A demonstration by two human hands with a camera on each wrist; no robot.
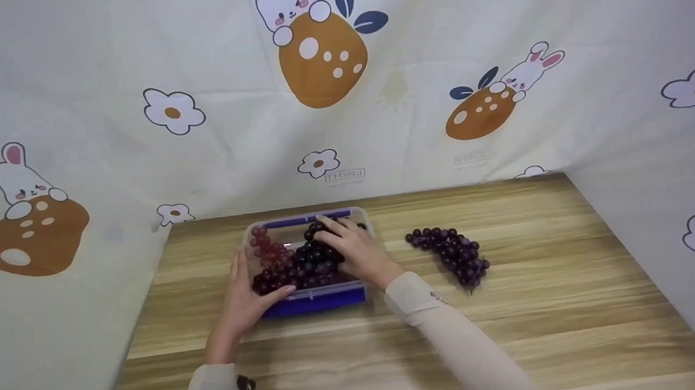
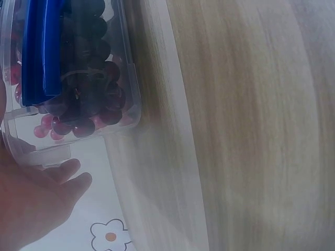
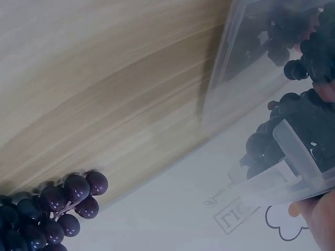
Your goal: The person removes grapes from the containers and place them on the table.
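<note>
A clear plastic food container (image 1: pixel 369 226) with blue side clips holds red grapes (image 1: pixel 268 248), dark red grapes (image 1: pixel 283 277) and a bunch of black grapes (image 1: pixel 312 255). My left hand (image 1: pixel 243 299) grips its front left corner, thumb over the front rim and fingers along the left wall. Inside at the right, my right hand (image 1: pixel 353 250) holds the black grapes from above, one fingertip close to the back rim. Its palm hides part of that bunch. In the left wrist view, grapes press against the container's wall below a blue clip (image 2: pixel 51 52).
Another bunch of dark purple grapes (image 1: pixel 452 252) lies on the wooden table (image 1: pixel 540 304), right of the container. Behind the table hangs a pale cloth (image 1: pixel 403 128) printed with rabbits and flowers, which also covers both sides.
</note>
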